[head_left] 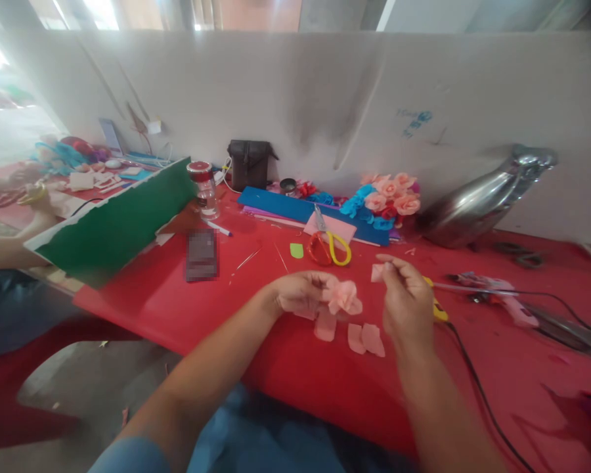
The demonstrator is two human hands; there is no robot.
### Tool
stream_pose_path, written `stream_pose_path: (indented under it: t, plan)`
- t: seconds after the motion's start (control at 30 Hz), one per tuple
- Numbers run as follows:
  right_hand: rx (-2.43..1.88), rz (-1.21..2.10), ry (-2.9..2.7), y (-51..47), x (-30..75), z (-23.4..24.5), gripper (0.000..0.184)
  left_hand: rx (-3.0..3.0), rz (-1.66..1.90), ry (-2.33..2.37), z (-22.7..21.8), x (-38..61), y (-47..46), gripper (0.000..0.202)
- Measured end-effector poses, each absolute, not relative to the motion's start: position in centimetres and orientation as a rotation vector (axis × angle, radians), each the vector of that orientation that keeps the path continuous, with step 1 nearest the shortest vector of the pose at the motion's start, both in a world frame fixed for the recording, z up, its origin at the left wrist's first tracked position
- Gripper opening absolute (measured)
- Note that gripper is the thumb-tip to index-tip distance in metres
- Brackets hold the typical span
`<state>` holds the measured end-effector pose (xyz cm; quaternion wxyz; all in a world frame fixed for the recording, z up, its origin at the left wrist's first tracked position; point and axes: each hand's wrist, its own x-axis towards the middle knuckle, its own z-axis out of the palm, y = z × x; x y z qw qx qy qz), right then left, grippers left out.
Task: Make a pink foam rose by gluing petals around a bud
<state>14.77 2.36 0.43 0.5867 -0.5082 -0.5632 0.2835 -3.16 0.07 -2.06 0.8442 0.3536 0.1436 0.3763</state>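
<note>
A pink paper flower [343, 297] is pinched in my left hand [298, 292], its petals facing right. Between the thumb and fingers of my right hand [408, 299] is a small pink paper petal [377, 272], a short way right of the flower and apart from it. Several loose pink paper petals lie on the red table below my hands, one pair [365, 339] between them and another petal [326, 326] just under the flower. Scissors [329, 248] with red and yellow handles rest beyond my hands, and a small green paper piece [296, 250] lies beside them.
A pink glue gun [509, 299] with its cable lies right. Behind stand a bunch of paper flowers [391, 197], blue sheets [276, 205], a jar [205, 190], a black case [250, 164] and a wrapped silvery object [477, 197]. A green board [123, 220] separates a co-worker's hands [34, 197] at left.
</note>
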Motion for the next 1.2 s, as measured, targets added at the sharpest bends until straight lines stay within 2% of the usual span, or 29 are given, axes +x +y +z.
stream_pose_path:
  t: [0.07, 0.13, 0.4, 0.87, 0.97, 1.07, 1.13, 1.2]
  plan:
    - [-1.181, 0.705, -1.338, 2.5, 14.2, 0.1, 0.025, 0.666, 0.953, 0.284, -2.1, -3.1, 0.3, 0.017]
    - [-1.192, 0.785, -1.344, 2.3, 13.7, -0.3, 0.026, 0.587, 1.070, 0.286, -2.2, -3.0, 0.5, 0.023]
    - [-1.097, 0.989, -1.298, 2.0, 13.9, -1.8, 0.028, 0.477, 1.247, 0.348, -2.5, -2.5, 0.9, 0.025]
    - [-0.994, 1.161, -1.401, 1.4, 13.4, -1.7, 0.037, 0.528, 1.170, 0.352, -2.3, -2.3, 0.8, 0.023]
    - [-1.075, 1.034, -1.471, 1.4, 13.8, -2.0, 0.033, 0.504, 1.198, 0.363, -2.4, -2.2, 1.0, 0.023]
    - [-1.200, 0.575, -1.545, 0.6, 13.8, -1.3, 0.024, 0.426, 1.228, 0.390, -2.5, -2.1, 1.4, 0.029]
    - [-1.146, 0.288, -1.676, -0.5, 13.1, 0.2, 0.018, 0.387, 1.218, 0.420, -2.7, -2.1, 1.7, 0.023]
    - [-0.951, 0.199, -1.903, -1.6, 11.3, 2.1, 0.020, 0.358, 1.237, 0.450, -3.0, -2.0, 1.9, 0.016]
